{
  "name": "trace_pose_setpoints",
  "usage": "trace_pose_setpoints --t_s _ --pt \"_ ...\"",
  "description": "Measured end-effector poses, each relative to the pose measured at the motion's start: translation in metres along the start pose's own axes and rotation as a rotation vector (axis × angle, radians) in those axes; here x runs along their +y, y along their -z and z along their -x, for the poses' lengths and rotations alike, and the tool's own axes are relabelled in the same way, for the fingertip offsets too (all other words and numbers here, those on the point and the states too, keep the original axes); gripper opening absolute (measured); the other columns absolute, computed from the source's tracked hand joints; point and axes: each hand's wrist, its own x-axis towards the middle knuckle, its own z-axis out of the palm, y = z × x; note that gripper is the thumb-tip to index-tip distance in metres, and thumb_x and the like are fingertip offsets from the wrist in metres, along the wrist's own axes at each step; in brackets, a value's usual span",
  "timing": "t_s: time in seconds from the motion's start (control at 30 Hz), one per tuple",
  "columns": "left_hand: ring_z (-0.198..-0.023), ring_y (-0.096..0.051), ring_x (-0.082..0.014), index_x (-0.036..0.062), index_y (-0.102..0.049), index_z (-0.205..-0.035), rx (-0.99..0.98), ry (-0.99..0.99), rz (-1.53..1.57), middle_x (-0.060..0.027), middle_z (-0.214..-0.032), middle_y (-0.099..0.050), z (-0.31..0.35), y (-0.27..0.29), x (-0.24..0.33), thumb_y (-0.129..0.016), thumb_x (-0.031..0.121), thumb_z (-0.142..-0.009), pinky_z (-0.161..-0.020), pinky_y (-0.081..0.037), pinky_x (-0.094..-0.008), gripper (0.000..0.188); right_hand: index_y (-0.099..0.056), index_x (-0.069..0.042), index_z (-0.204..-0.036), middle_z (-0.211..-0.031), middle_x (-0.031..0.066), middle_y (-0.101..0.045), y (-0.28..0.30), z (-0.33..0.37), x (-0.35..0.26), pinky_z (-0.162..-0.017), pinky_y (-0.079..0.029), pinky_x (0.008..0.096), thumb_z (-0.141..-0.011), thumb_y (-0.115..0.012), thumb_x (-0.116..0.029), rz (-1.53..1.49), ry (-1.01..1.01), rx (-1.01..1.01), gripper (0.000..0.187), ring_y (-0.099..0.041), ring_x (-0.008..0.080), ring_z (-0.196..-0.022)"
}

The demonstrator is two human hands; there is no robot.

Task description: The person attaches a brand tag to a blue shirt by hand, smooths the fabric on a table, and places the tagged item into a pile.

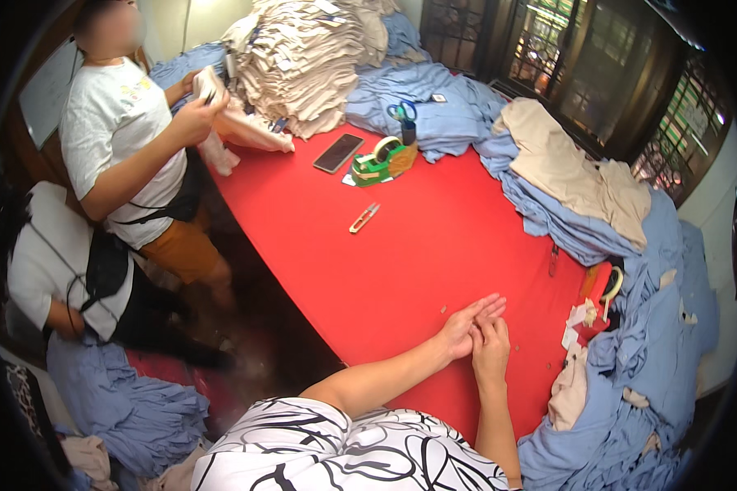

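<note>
Cloth (131,397), blue and bunched, lies off the tabletop (303,237), beyond its left edge, near a bent person in a white top (37,254). Above, a standing co-worker's hands (195,120) hold a pale garment (208,85) raised by the far left corner, probably to see it closely. Beside it, a beige stack (303,69) rises at the far edge, its layers laid flat one over another, which likely keeps so tall a pile steady.

In front of the stack, a phone (338,154) lies flat; thread snips (364,218) lie nearer the middle, perhaps so that either side can reach them. A green tape dispenser (377,164) stands just right of the phone, and blue-handled scissors (402,110) sit upright in a dark holder (409,131), handles up for easy grabbing, it seems.

Toward the near edge, the left hand (462,329) is open, fingers stretched out, a small scrap (443,309) on the red surface just beside it. The right hand (490,348) bends its fingers against the left one's; whether anything small is pinched between them I cannot tell.

Along the right edge, a red tape dispenser (599,288) sits against blue garments (647,327), apparently pushed aside to leave working room. A beige garment (565,164) drapes over that bank farther back.
</note>
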Motion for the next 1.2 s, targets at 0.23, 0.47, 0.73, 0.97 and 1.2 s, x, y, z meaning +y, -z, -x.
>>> trace_pose_setpoints --t_s 0.23,0.47,0.73,0.97,1.2 --pt "-0.139 -0.041 -0.0283 -0.0034 -0.043 -0.14 0.438 -0.087 0.043 -0.0185 -0.146 -0.046 0.05 0.002 0.01 -0.036 0.029 -0.108 -0.115 -0.036 -0.041 0.046 -0.066 0.0 -0.103 -0.097 0.019 -0.065 -0.02 0.007 -0.031 -0.077 -0.053 0.0464 -0.089 -0.059 -0.004 -0.025 0.119 -0.207 0.016 -0.064 0.0383 -0.09" --pt "-0.128 -0.05 -0.0284 -0.0063 -0.045 -0.135 0.503 -0.113 -0.184 -0.0192 -0.134 -0.053 0.052 -0.007 0.006 -0.038 0.033 -0.107 -0.111 -0.04 -0.0424 0.049 -0.065 -0.002 -0.102 -0.098 0.0203 -0.067 -0.017 0.01 -0.018 -0.078 -0.054 0.0475 -0.09 -0.056 -0.005 -0.116 0.12 -0.191 0.016 -0.065 0.0403 -0.091" --pt "-0.137 -0.039 -0.027 -0.0061 -0.025 -0.148 0.483 -0.044 -0.484 -0.0202 -0.144 -0.041 0.04 -0.012 0.005 -0.036 0.053 -0.104 -0.115 -0.033 -0.041 0.075 -0.064 0.004 -0.094 -0.095 0.0206 -0.065 -0.004 0.002 -0.012 -0.077 -0.052 0.0464 -0.089 -0.062 -0.008 -0.271 -0.252 -0.259 0.012 -0.064 0.0385 -0.087" --pt "-0.128 -0.05 -0.0286 -0.0043 -0.034 -0.144 0.379 0.169 -0.287 -0.0191 -0.136 -0.051 0.023 -0.02 0.028 -0.03 0.054 -0.104 -0.112 -0.038 -0.0421 0.071 -0.063 0.002 -0.091 -0.088 0.0194 -0.065 -0.01 -0.012 0.023 -0.072 -0.052 0.0449 -0.088 -0.061 -0.012 -0.225 -0.084 -0.144 0.015 -0.065 0.0373 -0.08" --pt "-0.123 -0.055 -0.0261 -0.0004 -0.055 -0.13 0.299 -0.115 -1.397 -0.0146 -0.129 -0.058 0.019 -0.029 0.021 -0.045 0.035 -0.104 -0.107 -0.042 -0.0382 0.045 -0.064 0.003 -0.091 -0.091 0.0225 -0.067 0.038 -0.085 0.177 -0.076 -0.053 0.0467 -0.087 -0.059 -0.011 0.229 -0.391 0.092 0.015 -0.067 0.0375 -0.085"
